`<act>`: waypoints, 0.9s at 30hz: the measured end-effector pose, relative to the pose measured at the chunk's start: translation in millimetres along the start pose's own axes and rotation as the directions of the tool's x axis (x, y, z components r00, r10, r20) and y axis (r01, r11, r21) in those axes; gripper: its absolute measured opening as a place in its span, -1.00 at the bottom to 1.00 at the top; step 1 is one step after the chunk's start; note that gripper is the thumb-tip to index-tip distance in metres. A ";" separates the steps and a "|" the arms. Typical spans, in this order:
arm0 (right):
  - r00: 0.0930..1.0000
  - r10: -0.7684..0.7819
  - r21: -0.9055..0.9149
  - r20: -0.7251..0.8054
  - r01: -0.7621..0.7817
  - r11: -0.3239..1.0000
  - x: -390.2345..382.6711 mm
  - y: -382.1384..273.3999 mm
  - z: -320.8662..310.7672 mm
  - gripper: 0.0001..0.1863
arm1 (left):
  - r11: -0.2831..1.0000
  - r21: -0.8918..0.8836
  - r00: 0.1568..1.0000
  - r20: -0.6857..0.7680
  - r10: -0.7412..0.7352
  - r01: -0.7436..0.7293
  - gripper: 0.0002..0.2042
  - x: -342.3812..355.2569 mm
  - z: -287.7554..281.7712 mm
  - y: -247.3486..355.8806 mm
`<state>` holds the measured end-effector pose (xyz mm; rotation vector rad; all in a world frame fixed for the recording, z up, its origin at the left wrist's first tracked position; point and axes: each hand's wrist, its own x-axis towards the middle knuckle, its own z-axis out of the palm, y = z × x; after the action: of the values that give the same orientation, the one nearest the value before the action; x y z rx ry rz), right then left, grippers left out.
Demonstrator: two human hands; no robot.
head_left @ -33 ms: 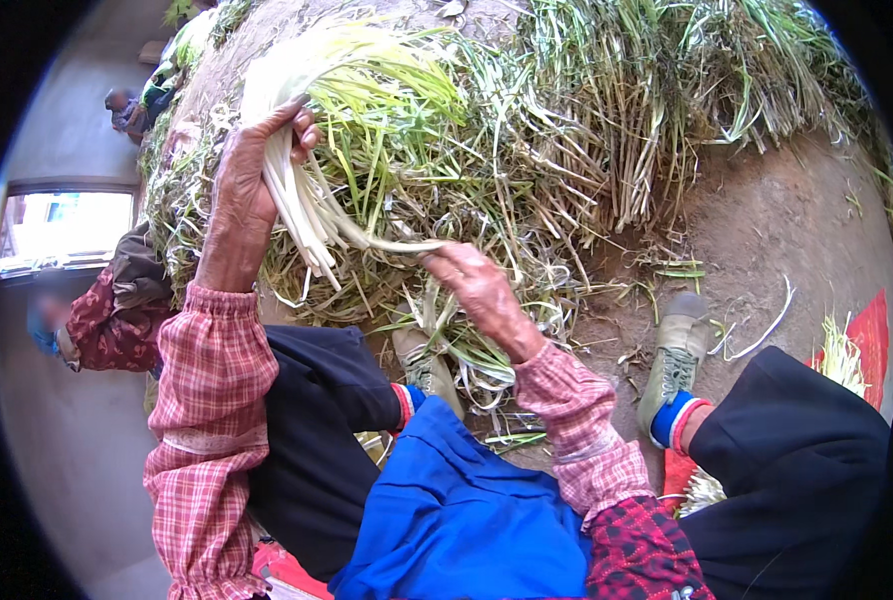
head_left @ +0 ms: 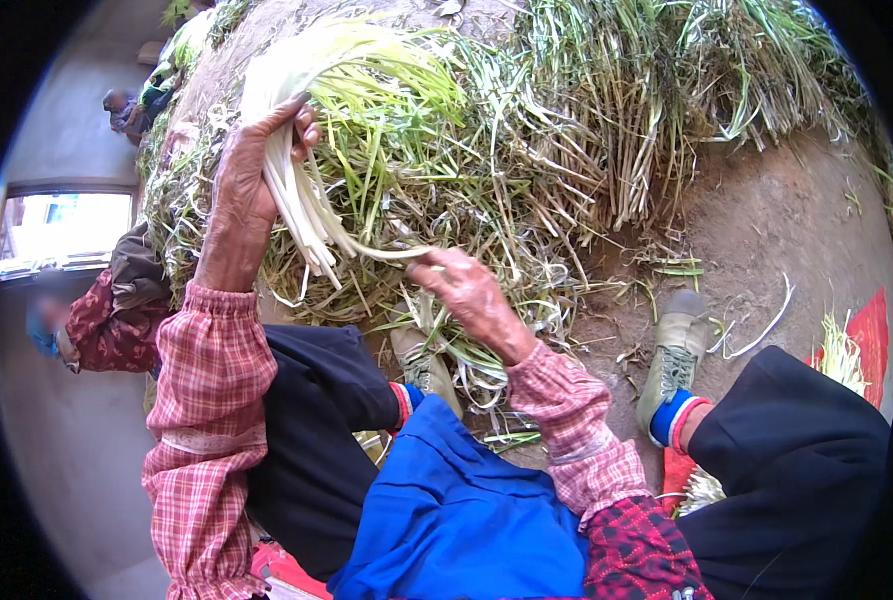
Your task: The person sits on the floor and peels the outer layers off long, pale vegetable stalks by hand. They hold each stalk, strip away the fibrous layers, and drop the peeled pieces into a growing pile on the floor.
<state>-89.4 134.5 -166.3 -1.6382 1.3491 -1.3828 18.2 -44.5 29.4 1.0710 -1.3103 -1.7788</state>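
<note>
My left hand is closed round a bunch of long white-stemmed greens, which look like blanched chives. Its yellow-green leaves droop to the right above a heap of plant litter, and the white stem ends point down below my fist. My right hand pinches the end of one pale stalk between thumb and fingers. That stalk curves out of the bunch toward the right hand.
Trimmed leaves and stalks form a big heap ahead of me on the earthen floor. My shoes stand before it. Cut stems lie on red cloth at right. Another person sits at left; one more is farther back.
My right hand has shifted slightly left, toward the bunch, with the stalk's end still pinched. The left hand and its bunch stay nearly in place.
</note>
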 end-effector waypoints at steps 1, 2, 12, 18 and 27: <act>0.980 0.184 0.236 0.077 -0.197 0.952 2.1 -16.0 -3.2 -0.66 | 1.000 0.021 1.000 0.010 0.008 -0.008 -0.87 1.9 -2.1 -2.1; 0.922 0.337 0.438 0.192 -0.388 0.811 3.9 -28.3 -4.7 -0.63 | 1.000 0.023 1.000 0.014 0.014 -0.014 -0.86 3.3 -0.6 -3.5; 0.935 0.349 0.032 -0.064 -0.348 0.937 2.4 6.6 -8.7 -0.22 | 1.000 0.013 0.999 -0.018 -0.028 0.028 -0.78 7.1 -0.5 -14.9; 0.920 0.201 0.787 0.337 -0.392 0.476 7.2 -32.5 -0.4 -0.69 | 0.984 0.171 0.995 -0.083 0.057 -0.042 -0.68 12.2 -11.4 -17.4; 0.892 0.448 0.657 -0.064 -0.301 0.691 14.0 -34.5 -5.5 -0.78 | 0.994 0.066 0.965 -0.241 0.100 -0.086 -0.59 12.4 -14.9 -18.4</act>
<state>-84.6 132.7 -128.9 -0.7189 1.0714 -1.5563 25.4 -56.5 6.6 1.1964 -1.2421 -1.4969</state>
